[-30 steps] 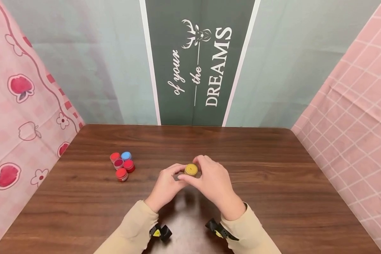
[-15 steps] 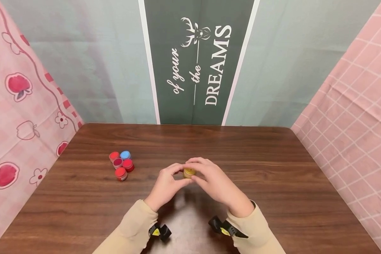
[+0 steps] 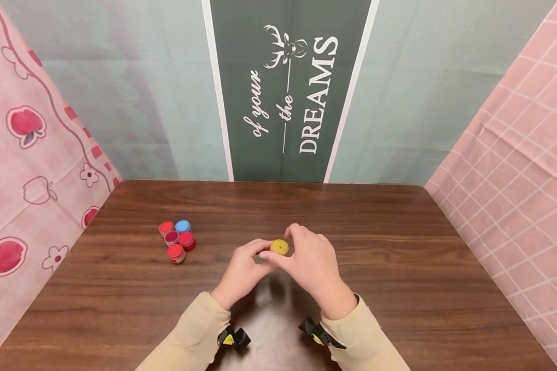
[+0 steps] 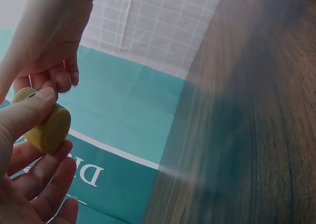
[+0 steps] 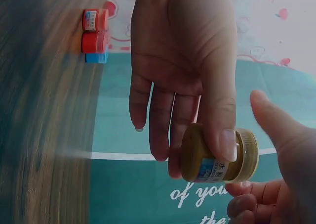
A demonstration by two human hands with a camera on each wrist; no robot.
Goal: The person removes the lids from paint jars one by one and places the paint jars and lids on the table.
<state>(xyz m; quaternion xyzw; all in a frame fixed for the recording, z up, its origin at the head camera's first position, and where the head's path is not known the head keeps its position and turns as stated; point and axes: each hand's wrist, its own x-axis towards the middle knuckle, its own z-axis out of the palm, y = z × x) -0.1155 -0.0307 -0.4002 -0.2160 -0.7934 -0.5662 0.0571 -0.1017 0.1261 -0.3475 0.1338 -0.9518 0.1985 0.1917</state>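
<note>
A small mustard-yellow paint jar (image 3: 280,247) with a printed label is held above the table. My left hand (image 3: 245,269) pinches it by the body between thumb and fingers; in the left wrist view the thumb lies across the jar (image 4: 52,130). The jar lies tilted sideways in the right wrist view, its ribbed clear lid (image 5: 248,155) towards my right hand (image 5: 291,169). That hand's thumb is spread away from the lid, and its bent fingers are close to the lid's edge. Whether a fingertip touches it I cannot tell.
To the left on the brown wooden table (image 3: 399,268) stands a cluster of paint jars: several with red lids (image 3: 176,253) and one with a blue lid (image 3: 183,226). Cloth hangs (image 3: 288,103) behind the table and at both sides.
My right hand turned over the lid half a second ago, covering it, then turned back and spread off it. My left hand has kept its hold on the paint jar.
</note>
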